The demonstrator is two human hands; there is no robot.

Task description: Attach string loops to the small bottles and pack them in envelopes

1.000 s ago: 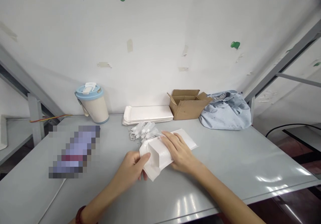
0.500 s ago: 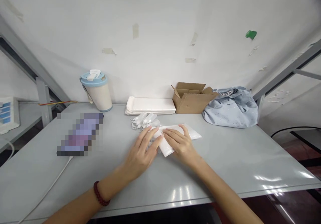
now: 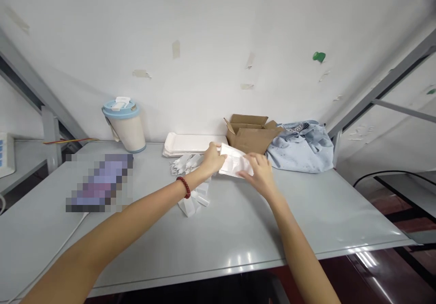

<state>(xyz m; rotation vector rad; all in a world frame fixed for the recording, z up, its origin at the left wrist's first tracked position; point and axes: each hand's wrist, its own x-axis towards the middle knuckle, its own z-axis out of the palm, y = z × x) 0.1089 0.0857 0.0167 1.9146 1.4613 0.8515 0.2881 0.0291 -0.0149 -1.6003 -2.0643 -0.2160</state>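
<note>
Two hands hold one white packet [image 3: 234,161] up above the tabletop [image 3: 238,236], in front of the brown box [image 3: 257,138]. The left hand [image 3: 214,158] is closed on the left end of the packet, with its thumb on the near side. The right hand [image 3: 261,172] pinches the right end between its thumb and fingers. The packet is a bit bent and tilts down to the right.

Near the left hand lie small clear plastic bits [image 3: 184,164], all in a heap. More loose bits [image 3: 194,201] lie closer to the front, just past the left arm. A dark red bead bracelet [image 3: 184,187] goes around the left wrist.

Behind the heap, a flat stack [image 3: 194,141] of white packets sits by the wall [image 3: 211,17]. To its right is the box, with its flaps open. Next to the box is a soft, pale blue bag [image 3: 299,149].

Over on the left stands a cream cup [image 3: 126,129] with a blue lid. In front of the cup lies a phone [image 3: 102,181], blurred into squares, and a white cord [image 3: 57,245] runs from it. Bits of tape [image 3: 176,49] and green scraps [image 3: 319,57] stick to the wall.
</note>
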